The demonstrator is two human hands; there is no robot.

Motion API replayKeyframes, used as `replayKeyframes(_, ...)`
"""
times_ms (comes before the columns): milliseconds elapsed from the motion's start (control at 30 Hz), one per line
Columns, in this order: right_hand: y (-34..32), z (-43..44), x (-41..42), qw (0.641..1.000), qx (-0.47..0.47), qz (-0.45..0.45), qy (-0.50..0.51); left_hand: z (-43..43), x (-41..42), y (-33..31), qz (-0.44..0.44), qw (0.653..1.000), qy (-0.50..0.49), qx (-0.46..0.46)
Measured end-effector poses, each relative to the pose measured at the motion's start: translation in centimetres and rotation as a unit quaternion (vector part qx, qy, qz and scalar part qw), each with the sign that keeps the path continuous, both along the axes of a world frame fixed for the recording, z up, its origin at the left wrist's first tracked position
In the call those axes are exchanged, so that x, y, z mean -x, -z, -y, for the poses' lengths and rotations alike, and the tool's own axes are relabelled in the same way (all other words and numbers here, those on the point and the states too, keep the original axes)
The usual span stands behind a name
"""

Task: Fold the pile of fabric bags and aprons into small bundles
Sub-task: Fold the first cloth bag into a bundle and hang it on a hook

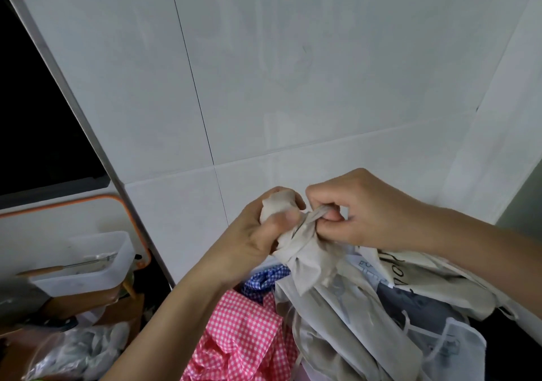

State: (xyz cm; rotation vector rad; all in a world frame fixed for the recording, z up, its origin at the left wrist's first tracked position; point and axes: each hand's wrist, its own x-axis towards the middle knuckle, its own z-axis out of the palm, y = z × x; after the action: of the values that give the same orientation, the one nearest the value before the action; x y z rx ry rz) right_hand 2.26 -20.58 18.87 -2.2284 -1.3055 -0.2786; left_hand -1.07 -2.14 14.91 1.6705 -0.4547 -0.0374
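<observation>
My left hand [258,234] is closed around a small rolled bundle of beige fabric bag [278,207], held up in front of the tiled wall. My right hand [360,207] pinches a strap or edge of the same beige bag [311,263] right beside the left thumb. The rest of that bag hangs down onto a pile below. The pile holds more beige and white printed bags [390,266], a pink checked cloth [243,330] and a blue checked cloth [264,278].
A white tiled wall [264,87] fills the back. At the left stand a white board with an orange rim [88,201], a translucent plastic tub [88,266] with a utensil in it, and a crumpled plastic bag [76,351]. A dark opening is at the upper left.
</observation>
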Motion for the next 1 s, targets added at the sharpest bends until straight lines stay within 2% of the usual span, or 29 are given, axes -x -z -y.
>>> replayKeyframes(100,-1.1,-1.0,-0.8,0.999,0.027,-0.024,-0.025,-0.2,-0.2,-0.9,0.049,0.998,-0.024,0.000)
replayKeyframes(267,-4.1,-2.1,-2.2,0.981,0.154,-0.105,-0.060,-0.5,-0.2,-2.1,0.020,0.999,0.048,0.002)
replayKeyframes(500,-5.4,-3.2,-3.1,0.959,0.190,-0.180,-0.105,-1.7,-0.2,-2.3,-0.024,0.997,0.067,-0.039)
replayKeyframes(600,-5.5,-3.5,-3.1,0.960,0.192,-0.175,-0.107,-2.4,0.1,-2.6,-0.019,0.994,0.085,-0.067)
replayKeyframes(767,-7.8,-3.9,-3.8,0.973,0.142,-0.159,-0.087,-3.4,-0.7,-3.9,0.064,0.994,-0.015,-0.093)
replayKeyframes(867,-9.0,-4.9,-4.0,0.989,0.096,-0.098,-0.064,-3.3,-1.7,-5.8,0.081,0.981,-0.138,-0.106)
replayKeyframes(933,-9.3,-5.9,-4.0,0.997,0.040,-0.029,-0.051,-3.1,-2.1,-7.6,0.141,0.956,-0.224,-0.129)
replayKeyframes(1000,-9.5,-6.4,-4.0,0.996,-0.065,-0.032,-0.050,-3.1,-2.3,-9.2,0.199,0.939,-0.258,-0.109)
